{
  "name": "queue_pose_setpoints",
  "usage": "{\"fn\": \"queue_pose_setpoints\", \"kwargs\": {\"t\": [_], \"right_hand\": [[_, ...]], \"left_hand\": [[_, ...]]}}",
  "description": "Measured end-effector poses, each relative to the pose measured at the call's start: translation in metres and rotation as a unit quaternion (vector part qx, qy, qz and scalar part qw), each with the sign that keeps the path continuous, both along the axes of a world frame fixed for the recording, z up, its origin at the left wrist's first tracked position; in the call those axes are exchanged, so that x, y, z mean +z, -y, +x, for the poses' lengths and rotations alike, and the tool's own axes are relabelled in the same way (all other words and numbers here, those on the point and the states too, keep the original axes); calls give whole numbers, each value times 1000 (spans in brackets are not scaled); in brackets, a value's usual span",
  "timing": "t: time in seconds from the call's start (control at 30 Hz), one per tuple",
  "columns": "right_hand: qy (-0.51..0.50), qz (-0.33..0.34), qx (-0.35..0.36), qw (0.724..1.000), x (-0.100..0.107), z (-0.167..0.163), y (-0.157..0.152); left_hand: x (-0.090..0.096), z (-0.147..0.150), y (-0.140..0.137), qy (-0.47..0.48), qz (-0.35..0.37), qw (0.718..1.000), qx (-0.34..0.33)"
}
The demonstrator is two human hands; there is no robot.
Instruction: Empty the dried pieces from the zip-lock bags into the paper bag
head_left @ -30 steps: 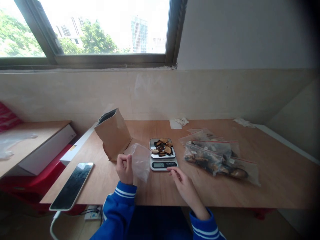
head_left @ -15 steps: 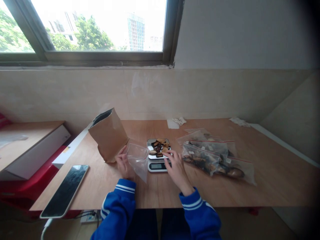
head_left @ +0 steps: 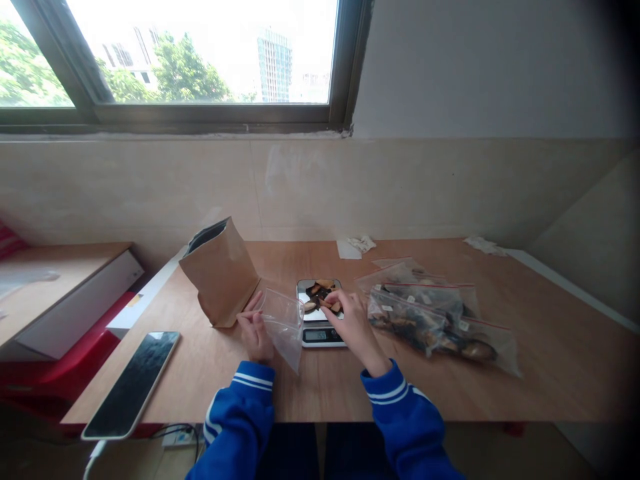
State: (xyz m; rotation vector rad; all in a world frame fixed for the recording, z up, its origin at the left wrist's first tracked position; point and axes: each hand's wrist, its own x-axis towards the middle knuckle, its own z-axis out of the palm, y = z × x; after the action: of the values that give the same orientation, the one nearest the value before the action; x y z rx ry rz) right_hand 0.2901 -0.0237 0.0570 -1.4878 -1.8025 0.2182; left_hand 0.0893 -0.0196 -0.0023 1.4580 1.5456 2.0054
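Observation:
A clear zip bag (head_left: 283, 327) hangs from my left hand (head_left: 256, 333), its upper part spread between my fingers and the scale. On the metal plate of a white digital kitchen scale (head_left: 309, 337) lies a small heap of dark and tan dried slices (head_left: 315, 291). My right hand (head_left: 354, 328) reaches over the plate from the right, thumb and fingertips closed on a dried slice at the near side of the heap. That hand partly covers the scale's display. A brown paper bag (head_left: 223, 277) stands open-topped and tilted just beyond my left hand.
Several filled zip bags (head_left: 425, 317) of dark dried pieces lie overlapping right of the scale. A phone (head_left: 133, 387) with a white cable lies at the table's left front edge. Crumpled tissue (head_left: 363, 243) sits at the back, and another tissue (head_left: 484, 246) lies farther right.
My right hand has moved slightly left over the plate, and its fingers have closed on a slice. My left hand keeps the zip bag beside the scale. The view has shifted slightly.

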Motion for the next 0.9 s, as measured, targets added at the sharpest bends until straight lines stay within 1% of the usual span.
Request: {"fn": "queue_pose_setpoints", "kwargs": {"t": [0.13,0.27,0.33,0.47,0.5,0.57,0.6,0.67,0.73,0.8,0.83,0.9], "right_hand": [[-127,20,65,990,35,-5,-4],[-177,12,112,978,54,-16,-7],[-171,4,131,976,61,-23,-8],[-90,1,234,968,72,-33,-15],[-80,5,239,968,71,-33,-19],[-71,19,201,977,61,-29,-28],[-57,22,171,983,52,-27,-34],[15,9,128,992,27,-21,-43],[102,-17,119,988,1,-18,-50],[168,-28,122,978,-20,-19,-53],[191,-29,125,973,-27,-21,-54],[225,-27,127,966,-34,-25,-56]], "left_hand": [[3,0,0,-2,1,1000,2],[3,-1,0,1,-2,1000,19],[0,-1,-1,6,-4,1000,22],[-8,-3,-2,22,-17,999,32],[-9,-3,-2,30,-21,999,38],[-11,-4,-3,47,-25,997,52],[-11,-4,-3,55,-25,997,55],[-12,-4,-5,72,-21,995,61],[-12,-4,-6,85,-20,994,68],[-12,-4,-7,90,-14,994,66],[-12,-4,-7,91,-8,994,61],[-11,-4,-7,90,1,995,50]]}}
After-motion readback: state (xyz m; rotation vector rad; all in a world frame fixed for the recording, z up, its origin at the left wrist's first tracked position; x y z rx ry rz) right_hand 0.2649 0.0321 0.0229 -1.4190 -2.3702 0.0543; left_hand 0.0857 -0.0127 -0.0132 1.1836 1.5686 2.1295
